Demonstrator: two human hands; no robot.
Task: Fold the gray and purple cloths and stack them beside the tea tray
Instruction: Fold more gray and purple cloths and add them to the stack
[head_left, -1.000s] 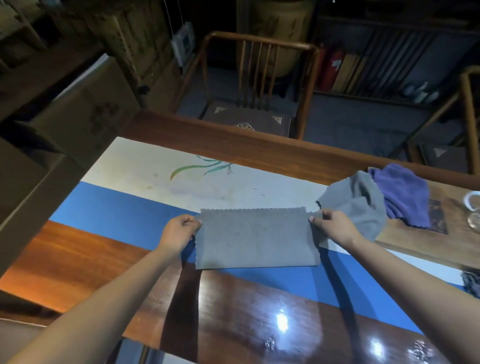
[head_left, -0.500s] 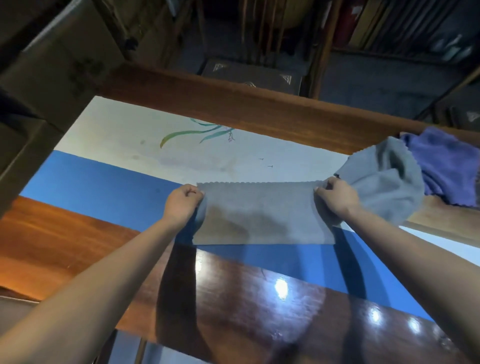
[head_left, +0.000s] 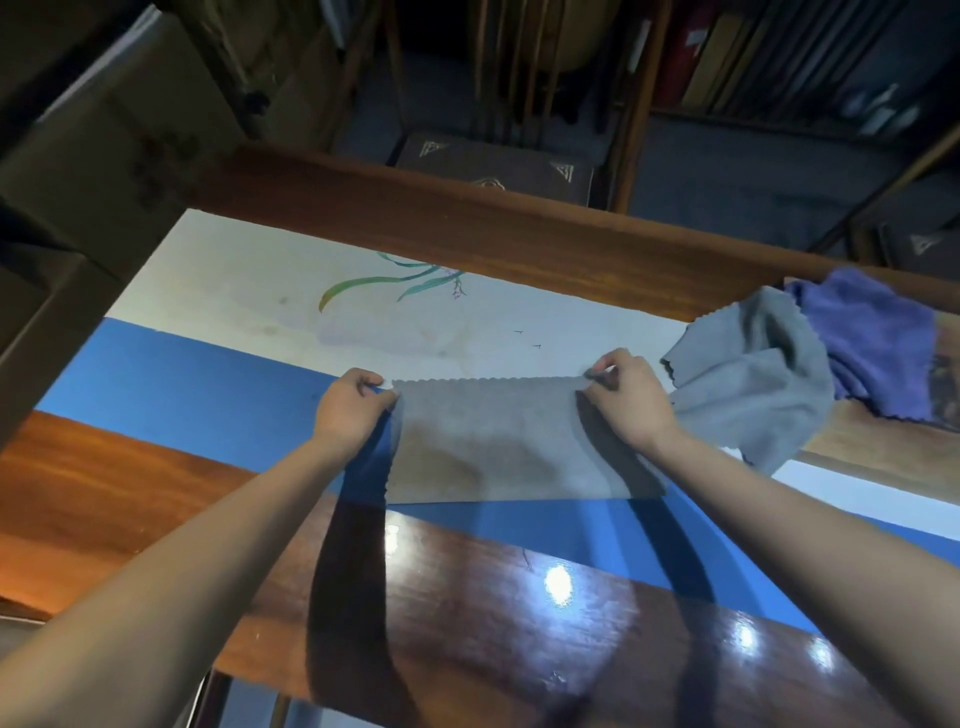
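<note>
Both hands have closed in toward each other since a second ago, so the folded gray cloth (head_left: 498, 441) looks narrower between them; I read this as setting up the next fold. My left hand (head_left: 353, 410) pinches its far left corner, my right hand (head_left: 631, 397) pinches its far right corner. The cloth lies flat on the blue-and-white mat (head_left: 208, 364) on the tabletop (head_left: 519, 623). Right of the folded cloth: a second gray cloth (head_left: 753, 384), crumpled, touching the purple cloth (head_left: 872, 343) beyond it, both unfolded. No containers visible; can't make out the tea tray for certain. Stack not started.
</note>
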